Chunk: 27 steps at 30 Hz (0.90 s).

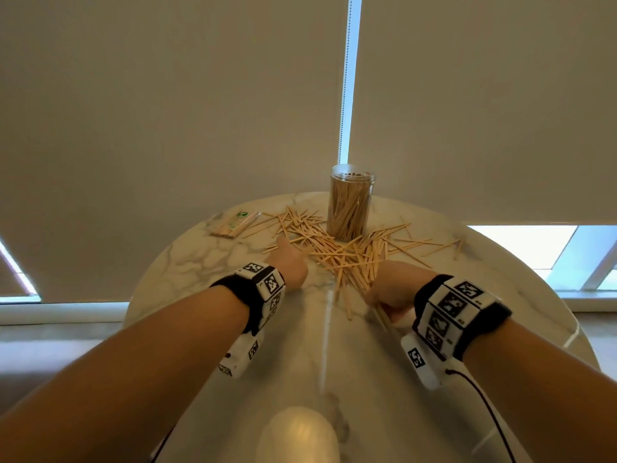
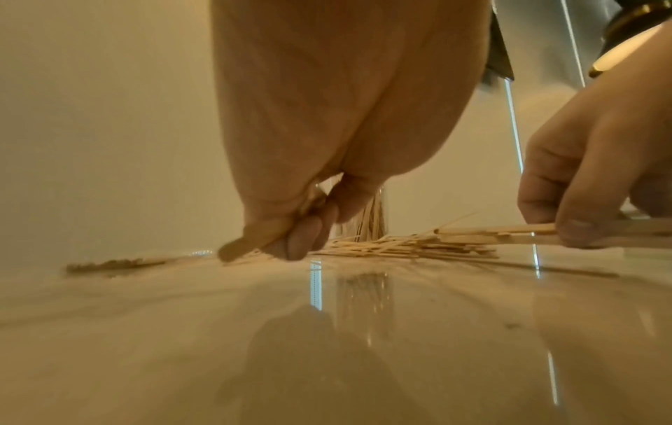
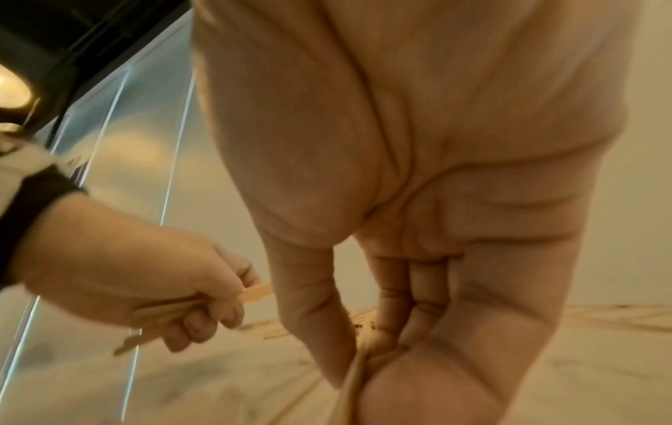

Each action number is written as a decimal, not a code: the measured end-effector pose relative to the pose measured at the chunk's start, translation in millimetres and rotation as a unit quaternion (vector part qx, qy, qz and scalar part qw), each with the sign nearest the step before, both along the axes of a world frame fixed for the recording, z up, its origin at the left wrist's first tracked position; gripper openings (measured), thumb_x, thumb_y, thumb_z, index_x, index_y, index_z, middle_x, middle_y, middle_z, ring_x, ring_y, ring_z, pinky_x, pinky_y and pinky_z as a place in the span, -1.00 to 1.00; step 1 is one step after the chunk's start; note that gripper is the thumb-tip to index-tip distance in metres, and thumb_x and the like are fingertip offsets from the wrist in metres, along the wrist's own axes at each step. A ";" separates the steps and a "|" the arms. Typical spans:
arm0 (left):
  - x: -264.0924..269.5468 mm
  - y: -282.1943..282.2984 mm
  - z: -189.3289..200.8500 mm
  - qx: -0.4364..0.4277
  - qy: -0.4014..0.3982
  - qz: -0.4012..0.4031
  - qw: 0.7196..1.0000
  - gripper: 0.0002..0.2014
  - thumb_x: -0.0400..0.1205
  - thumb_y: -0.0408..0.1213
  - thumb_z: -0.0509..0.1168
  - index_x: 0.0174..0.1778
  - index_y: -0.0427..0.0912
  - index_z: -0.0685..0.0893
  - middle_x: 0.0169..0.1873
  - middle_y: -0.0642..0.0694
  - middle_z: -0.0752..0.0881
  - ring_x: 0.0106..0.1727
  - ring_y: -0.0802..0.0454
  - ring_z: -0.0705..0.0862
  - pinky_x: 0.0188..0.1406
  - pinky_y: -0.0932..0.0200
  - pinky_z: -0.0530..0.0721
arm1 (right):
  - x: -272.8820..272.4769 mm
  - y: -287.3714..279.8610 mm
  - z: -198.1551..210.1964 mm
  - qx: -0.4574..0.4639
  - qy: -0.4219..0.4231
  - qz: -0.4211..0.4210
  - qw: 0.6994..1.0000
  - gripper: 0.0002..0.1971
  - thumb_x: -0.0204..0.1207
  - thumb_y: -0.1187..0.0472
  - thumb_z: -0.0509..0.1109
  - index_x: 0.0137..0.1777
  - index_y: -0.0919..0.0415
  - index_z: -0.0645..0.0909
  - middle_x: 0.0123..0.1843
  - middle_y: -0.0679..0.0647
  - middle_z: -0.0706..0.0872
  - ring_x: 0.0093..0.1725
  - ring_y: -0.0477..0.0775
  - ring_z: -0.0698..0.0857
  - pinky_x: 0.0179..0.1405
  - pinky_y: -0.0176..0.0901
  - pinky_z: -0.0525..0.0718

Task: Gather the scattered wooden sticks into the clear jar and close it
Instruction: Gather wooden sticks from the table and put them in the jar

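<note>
A clear jar (image 1: 350, 203) stands open at the far side of the marble table (image 1: 187, 262), packed with upright wooden sticks. Loose sticks (image 1: 337, 253) lie in a heap in front of it and spread to both sides. My left hand (image 1: 289, 262) is low at the heap's left edge; in the left wrist view its curled fingers (image 2: 291, 238) grip a few sticks against the tabletop. My right hand (image 1: 390, 289) is at the heap's near right edge and holds a bundle of sticks (image 2: 509, 233), with thumb and fingers (image 3: 316, 330) closed round them. No jar lid is plainly visible.
A wrapped packet of sticks (image 1: 235, 223) lies at the table's far left. Stray sticks (image 1: 444, 245) reach toward the right rim. A pale rounded object (image 1: 297, 436) sits at the near edge; I cannot tell what it is. Window blinds hang behind the table.
</note>
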<state>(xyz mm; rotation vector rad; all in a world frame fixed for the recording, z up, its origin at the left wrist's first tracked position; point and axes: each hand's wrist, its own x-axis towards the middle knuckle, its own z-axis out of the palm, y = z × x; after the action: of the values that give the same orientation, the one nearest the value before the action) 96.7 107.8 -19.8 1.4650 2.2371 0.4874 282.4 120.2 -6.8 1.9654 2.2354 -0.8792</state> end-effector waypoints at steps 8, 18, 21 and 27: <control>11.5 -10.1 -2.3 0.033 -0.200 -0.053 0.978 -0.29 0.71 0.29 0.02 0.25 -0.37 0.64 -0.08 -0.53 0.68 -0.08 -0.44 0.71 -0.11 -0.16 0.73 | -15.8 -10.5 19.9 -0.048 0.180 -0.009 0.983 -0.84 0.58 0.36 0.42 0.00 0.49 0.75 -0.28 0.24 0.78 -0.34 0.05 0.75 -0.12 -0.11 0.86; 15.1 3.2 -3.1 0.135 -0.277 -0.016 0.951 -0.56 0.79 0.02 0.03 -0.12 -0.20 0.66 -0.23 -0.18 0.70 -0.28 -0.08 0.62 -0.18 0.05 0.63 | -38.5 -9.0 17.1 0.020 0.333 0.020 0.942 -0.86 0.56 0.25 0.50 -0.03 0.34 0.82 -0.14 0.21 0.88 -0.10 0.13 0.87 0.04 0.02 0.85; -1.0 11.8 1.4 0.146 -0.254 0.021 0.956 -0.51 0.82 0.00 -0.01 0.14 -0.35 0.65 -0.08 -0.26 0.74 -0.25 -0.08 0.64 -0.25 0.12 0.62 | -26.0 9.5 20.8 0.041 0.300 -0.024 0.953 -0.85 0.58 0.25 0.49 -0.03 0.35 0.80 -0.13 0.25 0.86 -0.09 0.16 0.86 0.00 0.00 0.85; -28.7 35.3 9.8 0.054 -0.227 0.008 0.972 -0.61 0.82 -0.12 0.05 0.29 -0.40 0.52 -0.30 -0.18 0.53 -0.40 -0.25 0.69 -0.17 -0.13 0.73 | 0.5 50.6 22.5 0.133 -0.014 -0.033 0.991 -0.70 0.75 0.26 0.15 0.28 0.35 0.65 0.20 0.25 0.74 0.14 0.21 0.73 0.12 -0.14 0.67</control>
<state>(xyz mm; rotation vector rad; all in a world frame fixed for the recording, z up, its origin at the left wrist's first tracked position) 68.0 143.1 -10.0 1.2332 1.8823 0.8659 282.9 170.7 15.6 2.1539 2.3929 -0.5802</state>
